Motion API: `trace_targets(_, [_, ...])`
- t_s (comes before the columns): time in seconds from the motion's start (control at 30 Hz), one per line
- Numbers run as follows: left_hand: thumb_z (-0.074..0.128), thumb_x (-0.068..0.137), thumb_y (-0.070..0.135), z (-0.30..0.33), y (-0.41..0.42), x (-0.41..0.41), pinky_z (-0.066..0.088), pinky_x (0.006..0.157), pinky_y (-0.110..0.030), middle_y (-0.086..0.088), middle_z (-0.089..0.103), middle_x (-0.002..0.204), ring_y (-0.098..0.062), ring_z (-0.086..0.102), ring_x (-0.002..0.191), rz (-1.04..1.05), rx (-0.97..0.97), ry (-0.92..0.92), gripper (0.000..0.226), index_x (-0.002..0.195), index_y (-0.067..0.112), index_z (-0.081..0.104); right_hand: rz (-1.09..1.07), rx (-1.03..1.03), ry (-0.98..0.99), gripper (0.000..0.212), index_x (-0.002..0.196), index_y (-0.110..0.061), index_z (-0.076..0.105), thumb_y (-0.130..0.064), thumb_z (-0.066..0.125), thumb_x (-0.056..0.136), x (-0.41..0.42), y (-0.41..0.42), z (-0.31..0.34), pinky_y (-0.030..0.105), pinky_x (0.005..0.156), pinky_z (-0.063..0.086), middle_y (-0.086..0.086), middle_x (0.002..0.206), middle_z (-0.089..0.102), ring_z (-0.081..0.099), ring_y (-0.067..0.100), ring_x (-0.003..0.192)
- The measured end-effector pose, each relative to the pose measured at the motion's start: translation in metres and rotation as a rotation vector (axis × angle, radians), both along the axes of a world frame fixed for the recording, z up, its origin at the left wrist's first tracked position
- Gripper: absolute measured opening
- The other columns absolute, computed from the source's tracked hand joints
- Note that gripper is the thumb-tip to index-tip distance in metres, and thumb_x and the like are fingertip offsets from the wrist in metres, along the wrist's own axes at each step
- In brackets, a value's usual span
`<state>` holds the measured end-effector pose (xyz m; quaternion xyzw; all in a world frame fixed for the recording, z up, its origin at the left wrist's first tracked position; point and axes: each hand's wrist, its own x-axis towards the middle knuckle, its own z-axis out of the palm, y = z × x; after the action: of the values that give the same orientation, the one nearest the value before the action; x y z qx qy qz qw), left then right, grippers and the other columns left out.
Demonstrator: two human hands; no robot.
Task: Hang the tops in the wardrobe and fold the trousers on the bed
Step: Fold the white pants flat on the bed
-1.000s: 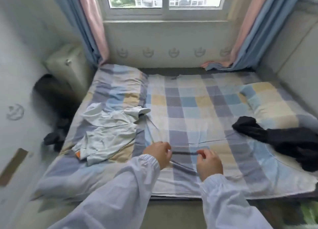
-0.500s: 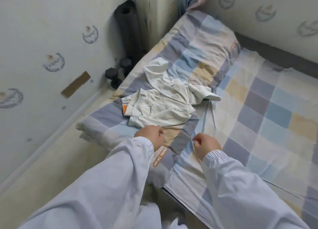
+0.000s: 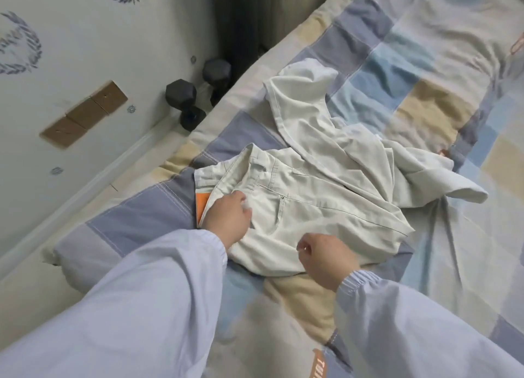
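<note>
At frame centre the crumpled pale trousers (image 3: pixel 317 207) lie on the checked bed (image 3: pixel 136 216) (waistband leftward), left hand (image 3: pixel 226 221) apparently gripping the waistband, right hand (image 3: pixel 326 255) pinching the fabric's lower edge.

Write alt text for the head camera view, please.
Both hands reach a crumpled pale trousers lying on a checked quilt: the left hand touches the waistband, the right hand is over the lower edge. Black dumbbells sit on the floor beside the bed.
</note>
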<state>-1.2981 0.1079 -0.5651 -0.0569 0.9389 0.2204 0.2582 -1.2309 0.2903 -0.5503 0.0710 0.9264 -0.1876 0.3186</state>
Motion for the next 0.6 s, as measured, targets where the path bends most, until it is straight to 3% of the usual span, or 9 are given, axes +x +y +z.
trace_targets(0.1, [0.056,0.091,0.028,-0.035,0.011,-0.022,0.032,0.102,-0.033,-0.009,0.046,0.137,-0.026,0.042,0.126,0.083,0.094,0.121,0.051,0.136,0.011,0.037,-0.012,-0.006,0.028,0.026,0.106,-0.024,0.061,-0.025,0.040,0.091,-0.015,-0.013,-0.031,0.027,0.082,0.045,-0.003,0.112,0.063,0.057,0.020,0.104])
trace_targets(0.2, [0.059,0.088,0.035,-0.052,0.013,-0.032,0.040,0.094,-0.036,-0.012,0.052,0.128,-0.031,0.050,0.117,0.078,0.008,0.053,0.053,0.131,0.013,0.038,-0.071,-0.072,0.037,0.026,0.107,-0.028,0.061,-0.023,0.041,0.091,-0.023,-0.017,-0.043,0.027,0.079,0.044,-0.005,0.107,0.062,0.058,0.018,0.098])
trace_targets(0.3, [0.055,0.087,0.039,-0.032,0.016,-0.021,0.047,0.079,-0.037,-0.010,0.061,0.105,-0.034,0.058,0.098,-0.067,-0.021,0.041,0.038,0.116,0.018,0.042,-0.338,-0.313,0.042,0.030,0.119,-0.032,0.057,-0.036,0.049,0.090,-0.027,-0.022,-0.029,0.028,0.082,0.045,-0.007,0.100,0.060,0.056,0.013,0.092])
trace_targets(0.4, [0.049,0.087,0.030,0.006,0.034,0.000,0.047,0.074,-0.033,-0.007,0.065,0.098,-0.032,0.061,0.093,-0.279,0.068,0.007,0.025,0.111,0.025,0.047,-0.638,-0.524,-0.001,0.057,0.128,-0.027,0.044,-0.055,0.056,0.080,-0.034,-0.035,-0.003,0.035,0.092,0.045,-0.002,0.112,0.058,0.056,0.018,0.106])
trace_targets(0.5, [0.050,0.087,0.029,0.038,0.051,0.016,0.040,0.068,-0.030,-0.005,0.066,0.098,-0.029,0.061,0.094,-0.476,0.160,0.010,0.010,0.093,0.022,0.055,-0.864,-0.454,0.117,0.037,0.123,-0.020,0.047,-0.027,0.051,0.086,-0.044,-0.034,0.022,0.030,0.085,0.040,0.006,0.111,0.060,0.054,0.025,0.105])
trace_targets(0.6, [0.051,0.083,0.043,0.059,0.046,0.026,0.033,0.071,-0.023,0.003,0.058,0.101,-0.017,0.054,0.098,-0.569,0.321,0.202,0.025,0.098,0.023,0.057,-0.956,-0.386,0.252,0.043,0.113,-0.025,0.058,-0.002,0.042,0.080,-0.041,-0.014,0.057,0.025,0.078,0.034,0.002,0.101,0.061,0.050,0.022,0.094])
